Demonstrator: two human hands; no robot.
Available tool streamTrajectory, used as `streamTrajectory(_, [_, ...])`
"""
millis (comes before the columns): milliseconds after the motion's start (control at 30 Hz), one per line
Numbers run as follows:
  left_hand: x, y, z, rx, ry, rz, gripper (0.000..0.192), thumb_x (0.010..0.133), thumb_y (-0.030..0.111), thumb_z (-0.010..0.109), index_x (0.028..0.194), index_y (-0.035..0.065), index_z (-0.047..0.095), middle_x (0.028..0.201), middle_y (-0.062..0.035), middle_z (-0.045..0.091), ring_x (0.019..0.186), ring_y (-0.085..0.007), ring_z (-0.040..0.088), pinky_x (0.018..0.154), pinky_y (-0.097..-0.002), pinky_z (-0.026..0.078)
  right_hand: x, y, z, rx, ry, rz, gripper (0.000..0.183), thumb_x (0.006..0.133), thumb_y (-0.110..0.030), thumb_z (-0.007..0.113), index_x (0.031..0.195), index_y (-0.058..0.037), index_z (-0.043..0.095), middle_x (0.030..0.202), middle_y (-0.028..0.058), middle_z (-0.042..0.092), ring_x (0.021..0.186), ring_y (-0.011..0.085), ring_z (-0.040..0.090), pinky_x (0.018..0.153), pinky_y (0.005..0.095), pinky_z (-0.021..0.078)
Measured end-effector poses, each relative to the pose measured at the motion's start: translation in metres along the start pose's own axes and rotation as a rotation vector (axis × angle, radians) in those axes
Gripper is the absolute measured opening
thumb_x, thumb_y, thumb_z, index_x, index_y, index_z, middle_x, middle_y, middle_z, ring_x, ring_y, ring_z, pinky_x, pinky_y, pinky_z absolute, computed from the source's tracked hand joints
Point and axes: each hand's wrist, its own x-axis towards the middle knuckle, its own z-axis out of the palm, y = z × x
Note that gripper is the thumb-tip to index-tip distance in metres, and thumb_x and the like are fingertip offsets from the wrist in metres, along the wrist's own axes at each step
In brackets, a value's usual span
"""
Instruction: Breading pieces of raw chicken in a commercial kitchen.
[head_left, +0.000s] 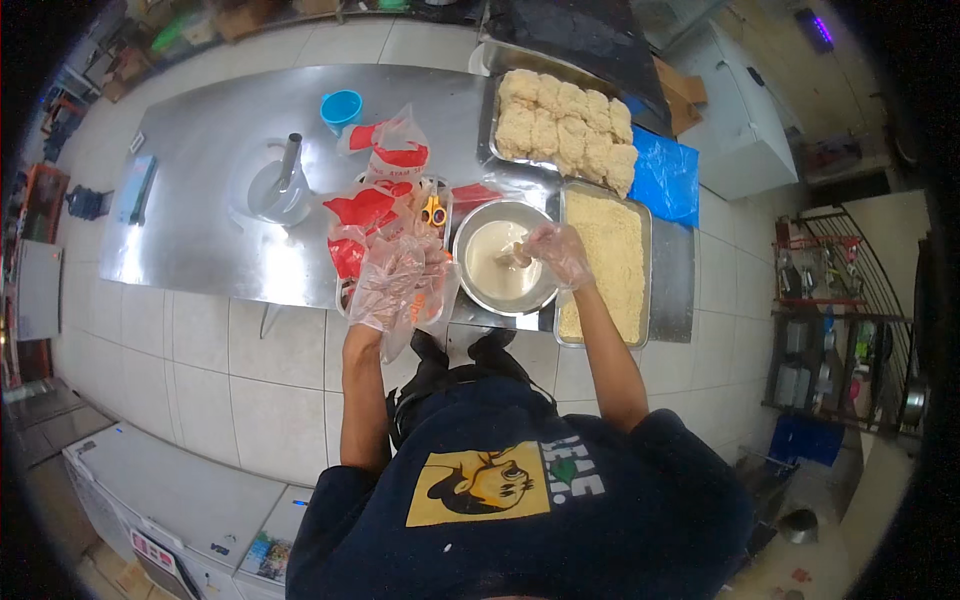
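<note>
My right hand (559, 253), in a clear plastic glove, is over the right side of a round metal bowl (466, 289) of pale, creamy batter (491, 244). Its fingers pinch a small, batter-coated piece of food (519, 256) at the liquid's surface. My left hand (397, 274), gloved too, rests among red-and-clear plastic bags (364, 214) on a metal tray left of the bowl. Crumpled plastic and the glove obscure its fingers, so I cannot tell whether they grip anything. Yellow-handled scissors (433, 212) lie just beyond it.
Right of the bowl is a metal tray of yellowish crumbs (604, 255). Behind it, another tray holds rows of crumb-coated pieces (566, 124), beside blue plastic sheeting (666, 176). A blue cup (342, 111) and a clear tub (274, 199) with a whisk (290, 159) stand on the steel table (202, 112).
</note>
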Motion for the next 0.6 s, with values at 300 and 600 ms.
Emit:
streamTrajectory(300, [0.005, -0.014, 0.006, -0.040, 0.100, 0.250, 0.025, 0.095, 0.029, 0.059, 0.107, 0.0069, 0.061, 0.093, -0.0015, 0.062, 0.078, -0.0122, 0.057, 0.074, -0.0265, 0.047, -0.014, 0.008, -0.009, 0.025, 0.050, -0.012, 0.017, 0.063, -0.016, 0.075, 0.069, -0.0027, 0.066, 0.069, 0.0059, 0.066, 0.066, 0.0140, 0.061, 0.063, 0.0278, 0.0484])
streamTrajectory(600, [-0.005, 0.010, 0.047, -0.073, 0.213, 0.288, 0.028, 0.095, 0.031, 0.059, 0.107, 0.0051, 0.057, 0.093, -0.0031, 0.061, 0.082, -0.0128, 0.059, 0.078, -0.0272, 0.049, -0.028, 0.009, 0.005, 0.201, 0.095, 0.051, 0.015, 0.071, -0.015, 0.073, 0.070, -0.0021, 0.065, 0.067, 0.0052, 0.065, 0.062, 0.0125, 0.061, 0.059, 0.0280, 0.0485])
